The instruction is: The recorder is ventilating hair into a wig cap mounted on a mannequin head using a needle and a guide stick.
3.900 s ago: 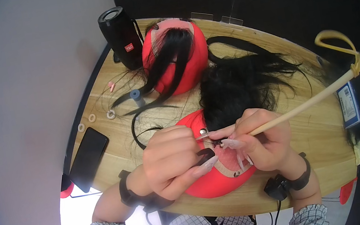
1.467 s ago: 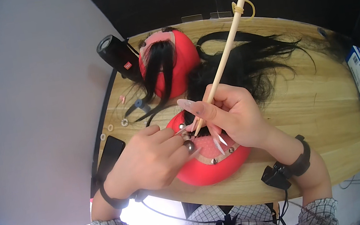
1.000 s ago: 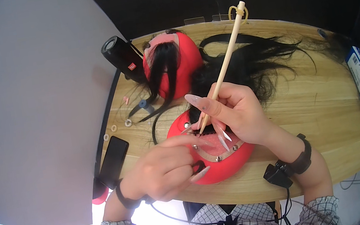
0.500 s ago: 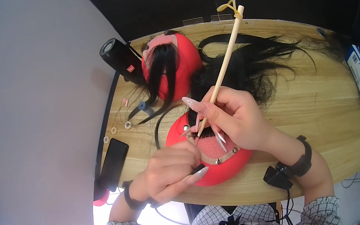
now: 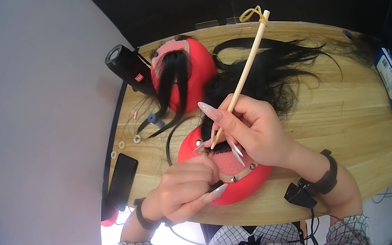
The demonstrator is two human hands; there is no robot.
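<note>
My right hand [image 5: 244, 133] grips a pale wooden stick [image 5: 249, 68] with a looped yellow band [image 5: 254, 12] at its top end. The stick's lower tip is at black hair on the near red head form [image 5: 230, 194], beside its pink mesh patch [image 5: 228, 161] edged with a pale band and metal pins. My left hand [image 5: 188, 185] is curled at the patch's left, closed around something dark and small that I cannot make out. A mass of long black hair [image 5: 245, 78] spreads behind the head form.
A second red head form [image 5: 198, 71] with black hair stands behind, beside a black cylindrical speaker [image 5: 125, 64]. At left lie a phone [image 5: 122, 180], small rings [image 5: 121, 144] and a blue spool [image 5: 156, 121]. A blue-and-white box [image 5: 390, 76] sits at right; a black device [image 5: 299, 194] is by my right wrist.
The stick has swung from a low rightward slant to a steep one since the oldest frame. My left hand has dropped slightly lower on the head form. The last half second shows little movement.
</note>
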